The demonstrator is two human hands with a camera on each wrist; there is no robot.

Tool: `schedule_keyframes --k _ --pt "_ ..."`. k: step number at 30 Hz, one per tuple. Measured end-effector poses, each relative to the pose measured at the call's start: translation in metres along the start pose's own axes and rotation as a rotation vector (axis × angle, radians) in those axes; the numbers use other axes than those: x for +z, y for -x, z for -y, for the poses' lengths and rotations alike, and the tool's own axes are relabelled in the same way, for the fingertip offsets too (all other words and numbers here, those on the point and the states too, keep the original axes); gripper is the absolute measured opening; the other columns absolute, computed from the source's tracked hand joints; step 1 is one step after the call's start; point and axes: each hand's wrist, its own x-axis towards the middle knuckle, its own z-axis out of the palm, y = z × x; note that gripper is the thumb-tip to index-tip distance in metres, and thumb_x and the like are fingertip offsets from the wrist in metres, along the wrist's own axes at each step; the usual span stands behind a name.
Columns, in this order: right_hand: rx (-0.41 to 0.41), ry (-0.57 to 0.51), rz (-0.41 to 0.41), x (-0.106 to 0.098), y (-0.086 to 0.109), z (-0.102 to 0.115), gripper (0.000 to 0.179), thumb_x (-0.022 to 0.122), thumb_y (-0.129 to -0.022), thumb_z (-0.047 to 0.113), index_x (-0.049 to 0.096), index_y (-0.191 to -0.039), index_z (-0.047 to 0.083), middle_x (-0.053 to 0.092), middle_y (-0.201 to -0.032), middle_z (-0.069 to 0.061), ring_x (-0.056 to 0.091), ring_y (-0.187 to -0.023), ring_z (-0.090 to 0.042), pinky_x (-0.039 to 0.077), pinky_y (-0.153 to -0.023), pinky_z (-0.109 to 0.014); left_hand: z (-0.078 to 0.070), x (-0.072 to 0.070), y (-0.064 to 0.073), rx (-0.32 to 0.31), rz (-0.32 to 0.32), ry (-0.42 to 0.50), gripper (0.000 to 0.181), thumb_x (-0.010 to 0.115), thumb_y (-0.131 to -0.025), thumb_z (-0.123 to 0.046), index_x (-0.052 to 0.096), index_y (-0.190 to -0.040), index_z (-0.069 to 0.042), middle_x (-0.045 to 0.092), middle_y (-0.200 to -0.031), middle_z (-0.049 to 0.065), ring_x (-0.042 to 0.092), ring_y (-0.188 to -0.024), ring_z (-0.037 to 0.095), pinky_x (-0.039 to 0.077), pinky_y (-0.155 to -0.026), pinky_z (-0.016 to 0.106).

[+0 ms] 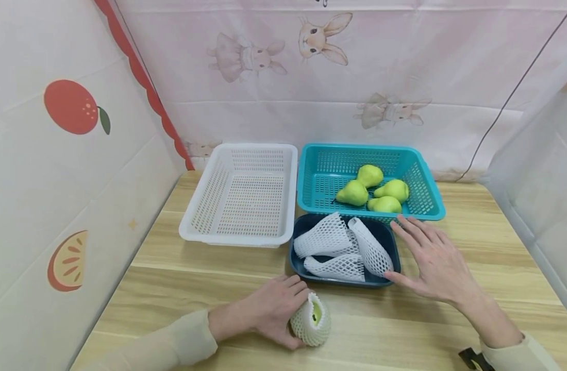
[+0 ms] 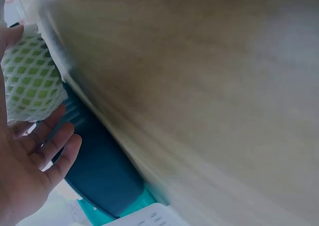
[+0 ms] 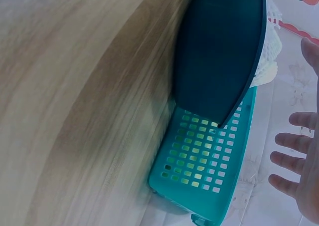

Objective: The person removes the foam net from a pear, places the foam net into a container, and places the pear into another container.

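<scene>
On the near part of the table, my left hand [image 1: 279, 312] grips a green pear [image 1: 316, 313] wrapped in a white foam net [image 2: 35, 81], thumb on one side and fingers on the other. The pear's top shows through the net's open end. My right hand [image 1: 438, 260] holds nothing; its fingers are spread beside the right end of a dark blue bin [image 1: 344, 281]. Inside that bin lie several white foam nets [image 1: 322, 237]. In the right wrist view the right fingers [image 3: 291, 142] stand apart from the bin [image 3: 219, 51].
Behind the bin stands a teal basket [image 1: 429, 180] with several bare green pears [image 1: 353, 193]. To its left is a white basket [image 1: 239, 239] with nothing in it. Printed cloth [image 1: 274, 77] walls the table's back and sides.
</scene>
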Motion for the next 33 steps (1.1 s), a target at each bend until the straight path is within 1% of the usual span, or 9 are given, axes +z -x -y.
schedule_keyframes --k 2,8,15,19,21,23,26,29,33 --pt "-0.001 -0.001 -0.003 0.000 0.000 0.000 0.108 0.041 -0.088 0.092 0.050 -0.156 0.009 0.054 -0.157 -0.017 0.048 -0.143 -0.042 0.042 -0.108 -0.061 0.000 -0.003 -0.001 -0.002 -0.013 0.000 0.089 0.072 -0.069 -0.085 0.063 -0.123 -0.015 0.066 -0.108 -0.007 0.059 -0.100 0.009 0.053 -0.083 0.023" --pt "-0.001 0.006 -0.004 0.000 0.000 0.002 0.108 0.037 -0.089 0.093 0.049 -0.157 0.010 0.054 -0.158 -0.017 0.048 -0.143 -0.041 0.038 -0.116 -0.056 0.003 -0.014 -0.004 0.004 -0.032 -0.017 0.090 0.071 -0.069 -0.086 0.063 -0.124 -0.015 0.066 -0.109 -0.007 0.059 -0.101 0.009 0.053 -0.083 0.022" --pt "-0.020 -0.006 -0.029 -0.001 -0.002 0.002 0.107 0.038 -0.090 0.092 0.050 -0.156 0.009 0.056 -0.155 -0.018 0.049 -0.142 -0.042 0.043 -0.107 -0.062 0.006 -0.032 -0.011 -0.007 -0.054 -0.010 0.095 0.076 -0.066 -0.083 0.063 -0.131 -0.014 0.067 -0.111 -0.006 0.058 -0.102 0.010 0.054 -0.087 0.023" --pt "-0.032 0.009 -0.035 -0.001 -0.004 0.003 0.107 0.035 -0.091 0.091 0.050 -0.156 0.008 0.056 -0.156 -0.018 0.050 -0.142 -0.041 0.043 -0.110 -0.059 0.009 -0.041 -0.016 -0.021 -0.049 0.010 0.096 0.079 -0.065 -0.081 0.062 -0.133 -0.015 0.068 -0.115 -0.006 0.059 -0.106 0.010 0.054 -0.091 0.024" --pt "-0.041 0.014 -0.042 -0.001 -0.005 0.004 0.107 0.034 -0.091 0.091 0.050 -0.156 0.008 0.056 -0.156 -0.018 0.050 -0.142 -0.041 0.035 -0.124 -0.049 0.011 -0.044 -0.019 -0.025 -0.060 0.020 0.096 0.080 -0.065 -0.081 0.062 -0.133 -0.015 0.069 -0.116 -0.006 0.060 -0.107 0.010 0.054 -0.092 0.024" --pt "-0.052 0.011 -0.051 -0.001 -0.006 0.004 0.106 0.034 -0.092 0.090 0.050 -0.156 0.007 0.056 -0.155 -0.018 0.050 -0.141 -0.041 0.021 -0.133 -0.036 0.014 -0.046 -0.021 -0.031 -0.085 0.032 0.096 0.082 -0.064 -0.080 0.063 -0.132 -0.015 0.070 -0.117 -0.006 0.061 -0.108 0.010 0.054 -0.093 0.024" --pt "-0.069 0.001 -0.068 0.000 -0.008 0.006 0.105 0.034 -0.093 0.089 0.052 -0.155 0.006 0.058 -0.154 -0.019 0.052 -0.139 -0.041 -0.001 -0.133 -0.020 0.019 -0.050 -0.025 -0.038 -0.125 0.043 0.096 0.084 -0.062 -0.078 0.063 -0.132 -0.015 0.070 -0.118 -0.006 0.062 -0.109 0.011 0.056 -0.093 0.025" --pt "-0.082 -0.004 -0.079 0.001 -0.011 0.009 0.105 0.035 -0.092 0.089 0.052 -0.154 0.006 0.058 -0.153 -0.019 0.052 -0.138 -0.041 -0.001 -0.132 -0.019 0.024 -0.052 -0.027 -0.056 -0.152 0.063 0.096 0.086 -0.061 -0.076 0.063 -0.132 -0.015 0.071 -0.118 -0.006 0.063 -0.109 0.011 0.057 -0.092 0.026" --pt "-0.093 -0.008 -0.090 0.002 -0.014 0.012 0.105 0.035 -0.092 0.089 0.054 -0.152 0.005 0.059 -0.152 -0.018 0.053 -0.138 -0.041 0.000 -0.133 -0.020 0.031 -0.053 -0.031 -0.080 -0.166 0.088 0.095 0.088 -0.062 -0.073 0.063 -0.132 -0.014 0.071 -0.118 -0.005 0.063 -0.109 0.011 0.057 -0.094 0.027"
